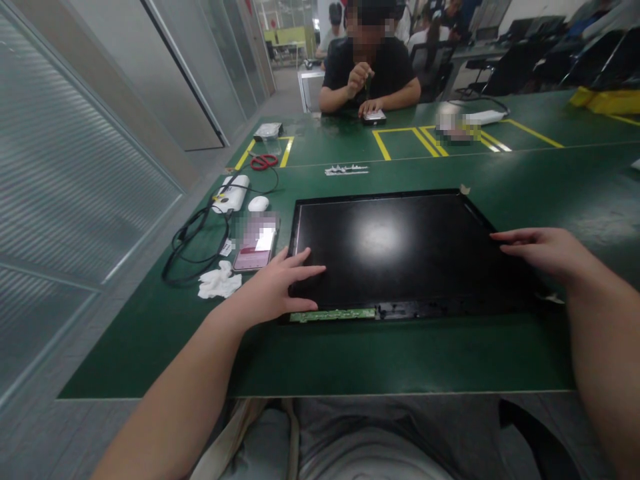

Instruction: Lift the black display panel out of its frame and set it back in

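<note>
A black display panel [425, 247] in a thin dark frame lies flat on the green table. Along its near edge at the left runs a narrow green circuit board strip [333, 315]. My left hand [280, 287] rests on the panel's left side with its fingers spread over the border; the thumb lies close to the circuit board. At the right edge of the panel, my right hand [540, 250] has its fingertips close together on the frame; part of its grip is hidden. Small pieces of tape [465, 190] stick out at the far right corner.
Left of the panel lie a phone [255, 243], crumpled tissue [220, 280], a white mouse-shaped object [259, 204], a white box [233, 193], black cables [175, 257] and red-handled scissors [264, 162]. White strips [346, 170] lie beyond. Opposite sits a person [373, 73] handling a small device [374, 117].
</note>
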Demonstrator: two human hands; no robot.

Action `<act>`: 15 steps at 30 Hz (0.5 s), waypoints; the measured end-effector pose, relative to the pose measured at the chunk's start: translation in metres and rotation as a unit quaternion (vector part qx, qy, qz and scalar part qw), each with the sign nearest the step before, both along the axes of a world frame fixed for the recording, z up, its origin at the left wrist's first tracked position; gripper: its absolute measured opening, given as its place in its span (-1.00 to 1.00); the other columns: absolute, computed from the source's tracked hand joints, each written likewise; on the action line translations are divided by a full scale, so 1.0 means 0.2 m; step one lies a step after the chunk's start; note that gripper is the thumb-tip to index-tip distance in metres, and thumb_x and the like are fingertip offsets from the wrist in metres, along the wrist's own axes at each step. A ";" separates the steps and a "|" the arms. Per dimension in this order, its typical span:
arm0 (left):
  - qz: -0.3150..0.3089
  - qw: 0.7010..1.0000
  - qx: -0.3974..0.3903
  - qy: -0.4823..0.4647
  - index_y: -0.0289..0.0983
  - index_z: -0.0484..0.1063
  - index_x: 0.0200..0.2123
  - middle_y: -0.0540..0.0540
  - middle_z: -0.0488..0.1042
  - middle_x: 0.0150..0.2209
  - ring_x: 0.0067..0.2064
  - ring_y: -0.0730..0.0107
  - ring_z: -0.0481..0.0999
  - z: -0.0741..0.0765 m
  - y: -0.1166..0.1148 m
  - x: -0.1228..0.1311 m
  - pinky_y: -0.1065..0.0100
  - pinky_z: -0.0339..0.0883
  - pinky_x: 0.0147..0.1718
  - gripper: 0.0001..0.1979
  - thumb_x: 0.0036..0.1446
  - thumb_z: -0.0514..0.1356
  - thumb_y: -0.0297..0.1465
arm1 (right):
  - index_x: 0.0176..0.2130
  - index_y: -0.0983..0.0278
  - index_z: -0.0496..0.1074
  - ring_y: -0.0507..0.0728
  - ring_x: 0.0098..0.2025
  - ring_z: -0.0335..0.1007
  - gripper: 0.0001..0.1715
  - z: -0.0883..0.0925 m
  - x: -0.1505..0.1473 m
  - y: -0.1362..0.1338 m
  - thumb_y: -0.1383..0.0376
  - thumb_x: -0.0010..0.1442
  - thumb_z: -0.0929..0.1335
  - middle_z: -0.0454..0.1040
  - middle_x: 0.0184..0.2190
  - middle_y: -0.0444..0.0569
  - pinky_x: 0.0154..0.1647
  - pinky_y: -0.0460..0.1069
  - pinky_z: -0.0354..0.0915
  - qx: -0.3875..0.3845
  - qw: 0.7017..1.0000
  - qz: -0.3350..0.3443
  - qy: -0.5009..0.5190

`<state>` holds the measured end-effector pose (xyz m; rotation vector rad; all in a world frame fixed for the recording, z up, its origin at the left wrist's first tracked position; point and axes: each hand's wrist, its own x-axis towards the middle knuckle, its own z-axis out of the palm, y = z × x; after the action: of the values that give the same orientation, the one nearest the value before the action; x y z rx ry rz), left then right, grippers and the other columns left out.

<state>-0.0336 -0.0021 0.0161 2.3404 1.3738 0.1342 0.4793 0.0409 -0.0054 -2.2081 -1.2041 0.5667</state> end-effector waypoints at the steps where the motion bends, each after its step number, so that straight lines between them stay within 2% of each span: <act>1: 0.000 1.000 0.000 0.001 -0.02 0.49 0.31 -0.22 0.13 0.52 0.52 -0.47 0.00 0.00 0.00 0.00 -0.39 -0.06 0.40 -0.27 0.08 0.45 -0.02 | -0.38 0.19 0.64 0.16 -0.32 0.48 -0.79 0.01 -0.01 0.00 0.39 -0.12 0.47 0.59 -0.43 -0.07 -0.06 0.11 0.44 -0.015 1.000 -0.016 0.021; 8: 0.005 1.000 0.000 -0.008 -0.02 0.51 0.29 -0.23 0.14 0.51 0.52 -0.44 0.00 0.00 -0.01 0.01 -0.38 -0.07 0.40 -0.31 0.10 0.44 -0.04 | -0.39 0.21 0.63 0.16 -0.28 0.47 -0.79 0.05 -0.05 -0.01 0.44 -0.10 0.46 0.58 -0.41 -0.06 -0.02 0.10 0.42 -0.026 0.997 -0.034 0.066; 15: -0.010 1.000 -0.001 0.026 -0.04 0.51 0.30 -0.23 0.12 0.52 0.51 -0.46 0.01 0.02 -0.01 0.02 -0.40 -0.07 0.40 -0.36 0.16 0.42 -0.10 | -0.36 0.22 0.65 0.16 -0.30 0.52 -0.76 0.00 -0.01 0.00 0.44 -0.10 0.44 0.63 -0.40 -0.03 -0.09 0.09 0.48 -0.005 0.999 -0.022 0.037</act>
<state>-0.0304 -0.0042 0.0196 2.3708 1.3732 0.0656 0.4777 0.0411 -0.0064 -2.1967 -1.1141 0.6324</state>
